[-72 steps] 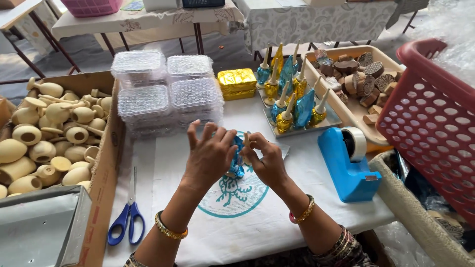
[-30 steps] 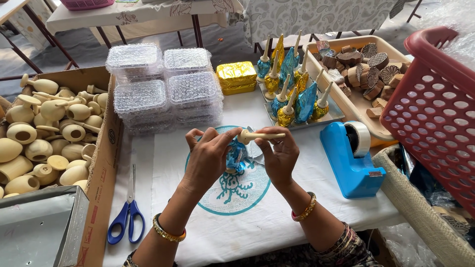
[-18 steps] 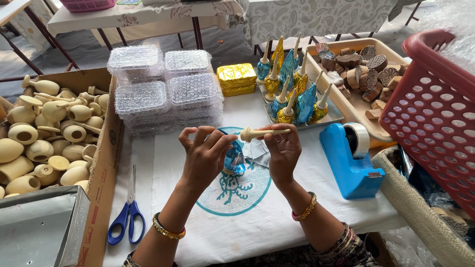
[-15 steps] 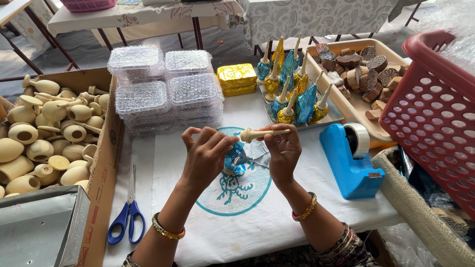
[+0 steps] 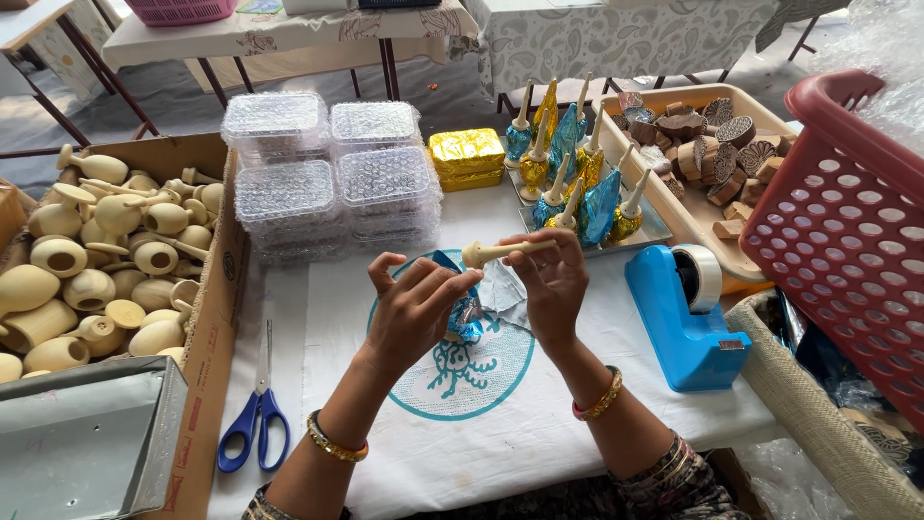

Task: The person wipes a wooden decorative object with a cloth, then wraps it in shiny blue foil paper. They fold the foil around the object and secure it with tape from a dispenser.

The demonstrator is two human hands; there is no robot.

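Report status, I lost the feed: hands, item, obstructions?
Left hand pinching shiny blue foil. Right hand gripping pale wooden stick. Blue tape dispenser beside, apart.

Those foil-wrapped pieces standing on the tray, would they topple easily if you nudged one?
Probably. Each wrapped piece has a round base and a long thin stem, so it looks top-heavy. They stand close together on the tray, so one might knock over its neighbours. The shiny foil may also be slippery.

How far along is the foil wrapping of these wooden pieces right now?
Done: about eight foil-wrapped pieces stand on the tray. In hand: the left hand presses blue foil around one piece whose bare stem the right hand holds. Left: a cardboard box of many unwrapped wooden pieces.
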